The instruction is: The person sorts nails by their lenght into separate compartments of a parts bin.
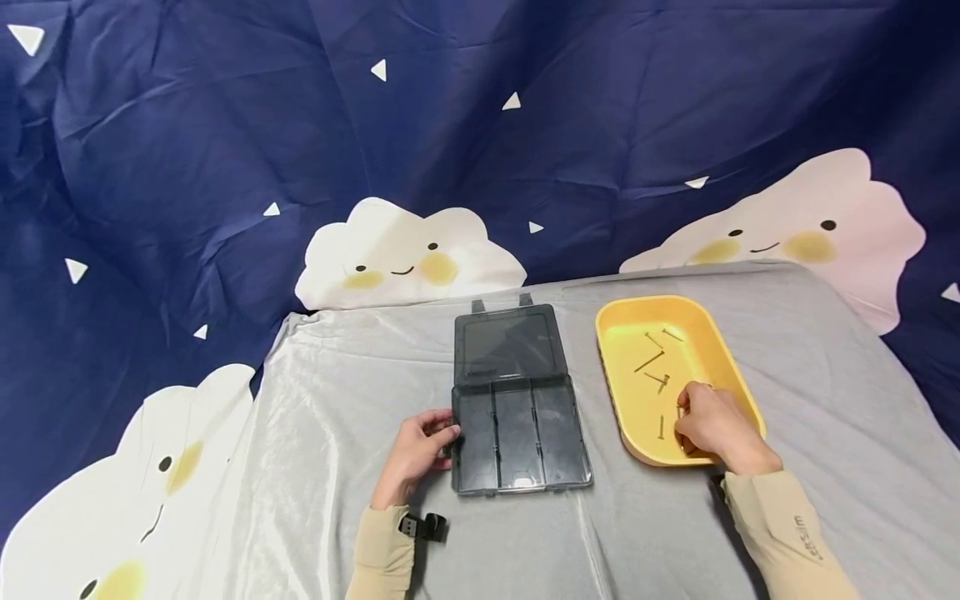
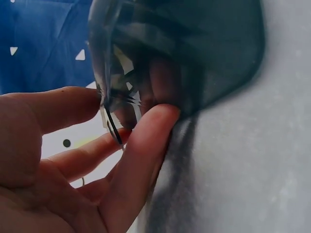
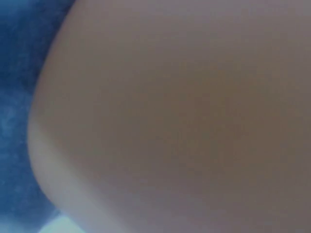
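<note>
A translucent dark-grey plastic organizer box (image 1: 519,433) lies with its lid (image 1: 510,343) folded back and three long compartments showing. At its left side my left hand (image 1: 422,446) grips the side wall between thumb and fingers. Through the plastic (image 2: 141,53) in the left wrist view, some of those fingers show. My right hand (image 1: 716,421) reaches down into a yellow tray (image 1: 626,408), fingers bent, pinching a thin screw (image 1: 679,412) mostly hidden by them. Several screws (image 1: 649,361) lie scattered on the tray's floor. Blurred skin (image 3: 170,121) fills most of the right wrist view.
A grey cloth (image 1: 337,375) covers the table under the box and tray. Two latches (image 1: 525,300) stick out from the lid's far edge. Behind the table hangs a dark-blue curtain (image 1: 450,125) with clouds and white triangles.
</note>
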Available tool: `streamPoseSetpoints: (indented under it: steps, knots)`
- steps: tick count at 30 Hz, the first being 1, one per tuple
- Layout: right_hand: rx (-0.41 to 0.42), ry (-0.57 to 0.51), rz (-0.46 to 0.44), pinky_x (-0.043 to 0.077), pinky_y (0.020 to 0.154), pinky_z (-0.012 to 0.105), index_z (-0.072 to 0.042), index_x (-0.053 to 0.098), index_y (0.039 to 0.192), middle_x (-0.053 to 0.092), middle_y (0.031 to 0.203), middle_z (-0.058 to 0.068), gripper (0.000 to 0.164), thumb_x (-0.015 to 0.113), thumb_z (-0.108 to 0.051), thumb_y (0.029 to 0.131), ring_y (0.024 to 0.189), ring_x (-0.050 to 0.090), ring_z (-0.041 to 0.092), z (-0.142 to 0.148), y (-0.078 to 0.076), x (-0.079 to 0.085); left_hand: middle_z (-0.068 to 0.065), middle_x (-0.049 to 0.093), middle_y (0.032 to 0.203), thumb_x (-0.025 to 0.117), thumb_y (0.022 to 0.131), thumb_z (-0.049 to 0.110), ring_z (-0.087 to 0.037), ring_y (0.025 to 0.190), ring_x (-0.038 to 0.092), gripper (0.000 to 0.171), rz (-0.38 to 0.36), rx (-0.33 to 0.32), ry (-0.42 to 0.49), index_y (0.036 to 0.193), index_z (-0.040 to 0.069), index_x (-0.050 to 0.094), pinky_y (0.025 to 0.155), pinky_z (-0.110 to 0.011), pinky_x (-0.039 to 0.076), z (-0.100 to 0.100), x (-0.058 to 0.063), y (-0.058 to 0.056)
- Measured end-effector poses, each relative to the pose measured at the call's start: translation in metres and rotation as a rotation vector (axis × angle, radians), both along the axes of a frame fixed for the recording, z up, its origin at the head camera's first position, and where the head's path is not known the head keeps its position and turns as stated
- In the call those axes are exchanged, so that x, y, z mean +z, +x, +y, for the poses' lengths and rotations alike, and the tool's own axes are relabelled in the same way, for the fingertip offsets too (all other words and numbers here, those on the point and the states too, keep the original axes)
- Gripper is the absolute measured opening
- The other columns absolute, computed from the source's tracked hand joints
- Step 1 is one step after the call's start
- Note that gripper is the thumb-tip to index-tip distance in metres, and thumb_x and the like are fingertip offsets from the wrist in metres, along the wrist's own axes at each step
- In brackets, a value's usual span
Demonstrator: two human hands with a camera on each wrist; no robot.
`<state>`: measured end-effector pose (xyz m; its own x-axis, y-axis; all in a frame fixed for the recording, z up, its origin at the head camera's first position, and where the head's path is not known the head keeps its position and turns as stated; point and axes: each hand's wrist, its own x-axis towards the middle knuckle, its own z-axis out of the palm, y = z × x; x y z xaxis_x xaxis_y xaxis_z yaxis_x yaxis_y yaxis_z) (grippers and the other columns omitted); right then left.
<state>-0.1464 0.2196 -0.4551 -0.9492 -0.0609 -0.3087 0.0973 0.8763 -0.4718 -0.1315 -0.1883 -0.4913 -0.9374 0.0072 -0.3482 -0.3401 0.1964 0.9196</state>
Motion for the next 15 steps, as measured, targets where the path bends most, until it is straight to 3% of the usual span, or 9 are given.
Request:
streamPoseSetpoints:
  steps: [8, 15]
  knots:
    - [-0.010, -0.014, -0.019, 0.044, 0.058, 0.024, 0.007, 0.055, 0.099, 0.058, 0.084, 0.015, 0.035, 0.060, 0.000, 0.065, 0.077, 0.054, 0.027, 0.0017, -0.0011, -0.0012, -0.012, 0.061, 0.108, 0.067, 0.088, 0.009, -0.012, 0.080, 0.059, 0.042, -0.025, -0.003, 0.011, 0.127, -0.005, 0.057, 0.050, -0.025, 0.058, -0.0013, -0.0024, -0.0029]
    - [0.019, 0.021, -0.012, 0.042, 0.058, 0.024, 0.002, 0.057, 0.092, 0.058, 0.086, 0.017, 0.024, 0.059, -0.002, 0.068, 0.076, 0.053, 0.027, 0.0002, -0.0035, -0.0022, -0.009, 0.059, 0.104, 0.067, 0.088, 0.007, -0.012, 0.078, 0.058, 0.042, -0.033, -0.002, 0.020, 0.127, -0.005, 0.056, 0.049, -0.023, 0.057, -0.0011, -0.0023, -0.0036]
